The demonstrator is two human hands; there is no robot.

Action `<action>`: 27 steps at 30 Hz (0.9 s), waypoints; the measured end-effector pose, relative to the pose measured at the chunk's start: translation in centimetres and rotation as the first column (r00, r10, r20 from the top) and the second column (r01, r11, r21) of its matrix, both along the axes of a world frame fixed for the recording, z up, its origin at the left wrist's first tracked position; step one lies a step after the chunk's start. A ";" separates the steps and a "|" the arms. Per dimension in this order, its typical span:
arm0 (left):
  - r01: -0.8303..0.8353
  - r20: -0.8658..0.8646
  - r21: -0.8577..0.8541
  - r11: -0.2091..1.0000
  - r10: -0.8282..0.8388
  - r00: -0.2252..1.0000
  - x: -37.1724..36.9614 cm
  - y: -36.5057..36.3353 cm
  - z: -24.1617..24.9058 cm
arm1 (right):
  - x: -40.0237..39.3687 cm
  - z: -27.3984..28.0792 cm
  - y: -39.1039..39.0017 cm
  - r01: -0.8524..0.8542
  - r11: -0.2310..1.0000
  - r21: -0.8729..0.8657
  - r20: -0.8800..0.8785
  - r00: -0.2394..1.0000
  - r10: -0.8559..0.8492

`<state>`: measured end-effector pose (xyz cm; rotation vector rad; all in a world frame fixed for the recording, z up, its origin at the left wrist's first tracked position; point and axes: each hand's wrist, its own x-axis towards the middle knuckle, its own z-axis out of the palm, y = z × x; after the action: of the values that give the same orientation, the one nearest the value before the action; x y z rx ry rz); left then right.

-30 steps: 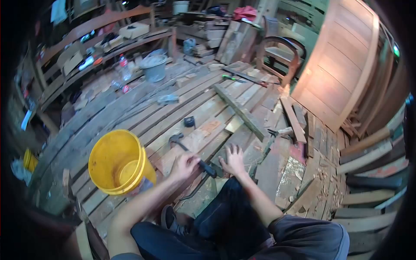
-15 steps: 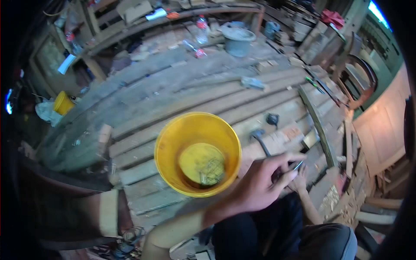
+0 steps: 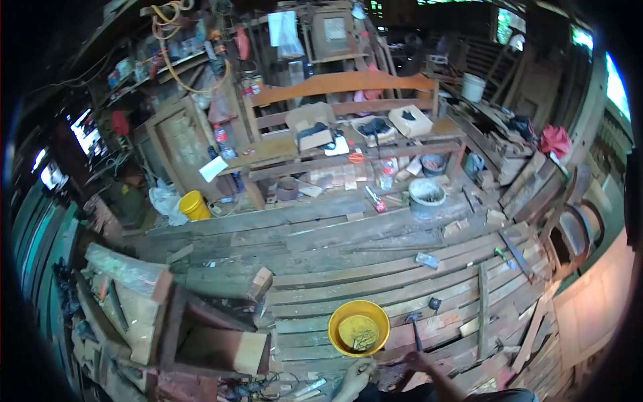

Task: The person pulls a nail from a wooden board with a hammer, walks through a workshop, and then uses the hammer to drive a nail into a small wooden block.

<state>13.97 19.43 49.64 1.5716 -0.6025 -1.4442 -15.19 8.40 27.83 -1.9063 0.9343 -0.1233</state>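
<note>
A yellow bucket point(image 3: 340, 321) stands on the slatted wooden surface, with a small heap of thin pieces like nails at its bottom. Just below its rim, my left hand point(image 3: 360, 372) has its fingers curled together around something too small to make out. My right hand point(image 3: 416, 362) is to the right, apart from the left, in shadow with its fingers hard to read. A hammer point(image 3: 416, 328) lies just above it, its handle pointing down toward the hand. Beyond the hammer's head sits a small black object point(image 3: 435, 304).
A bench point(image 3: 274, 149) with open boxes runs across the back. A grey bucket point(image 3: 426, 206) and plastic bottles stand before it. At lower left is a wooden box frame point(image 3: 214, 335); a long strip point(image 3: 483, 308) and a green-handled tool point(image 3: 501, 255) lie right.
The view has tilted up and shows more of the room, so bucket and hands sit lower. My left hand has drawn back from the right toward the bucket's near side.
</note>
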 end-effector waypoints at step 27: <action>-0.699 -0.258 0.034 0.715 0.682 0.685 6.1 14.2 28.2 | 27.8 52.2 7.0 -0.552 0.729 0.404 0.273 0.834 0.480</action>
<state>20.11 33.61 77.83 1.3116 0.1183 -0.9863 12.63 15.40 80.00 -1.5984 0.2547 0.2735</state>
